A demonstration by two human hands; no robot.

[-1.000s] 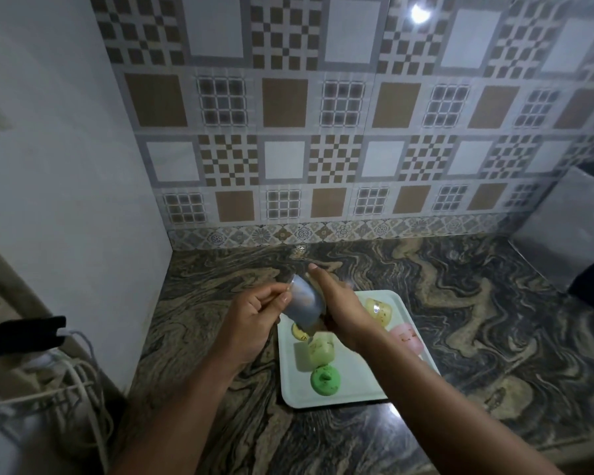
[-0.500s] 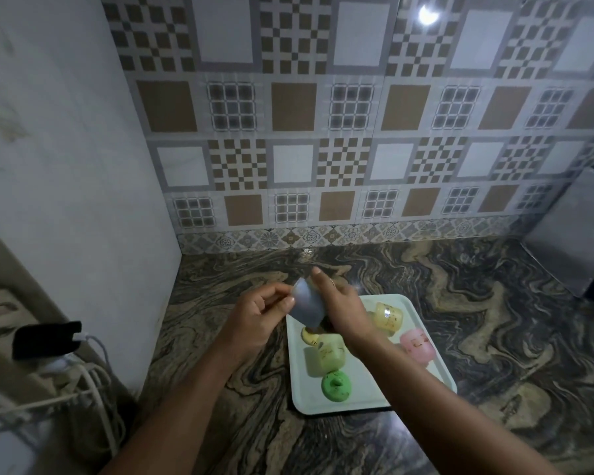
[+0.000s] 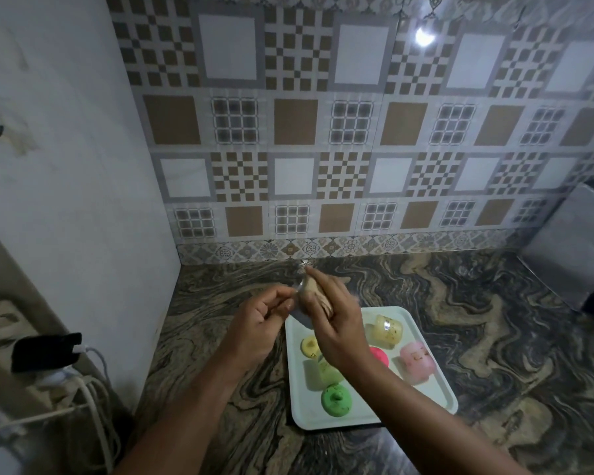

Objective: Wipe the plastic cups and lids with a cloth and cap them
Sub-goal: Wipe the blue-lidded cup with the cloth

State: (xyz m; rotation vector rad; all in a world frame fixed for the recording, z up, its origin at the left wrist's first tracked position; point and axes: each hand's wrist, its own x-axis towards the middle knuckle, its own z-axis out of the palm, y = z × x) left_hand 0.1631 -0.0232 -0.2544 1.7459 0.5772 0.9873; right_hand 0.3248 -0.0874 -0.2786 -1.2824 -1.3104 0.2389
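Above the far left corner of the white tray (image 3: 439, 389), both my hands hold a small clear plastic cup (image 3: 306, 289), blurred, with something beige showing in it. My right hand (image 3: 336, 323) wraps around it from the right. Pinching its left edge is my left hand (image 3: 261, 323). On the tray lie a yellow cup (image 3: 386, 332) on its side, a pink cup (image 3: 417, 361), a light green cup (image 3: 323, 373), a yellow lid (image 3: 310, 346), a green lid (image 3: 336, 399) and a red-pink lid (image 3: 379, 356) partly hidden by my right wrist.
The tray sits on a dark marbled counter (image 3: 494, 320) in a corner, with a tiled wall behind and a white wall at the left. A grey box (image 3: 570, 248) stands at the far right. A black charger (image 3: 45, 351) and white cables hang off the left edge.
The cup has turned in my hands, from a grey-blue face to a beige one, and my right fingers have closed further over it. Both hands stay above the tray's far left corner.
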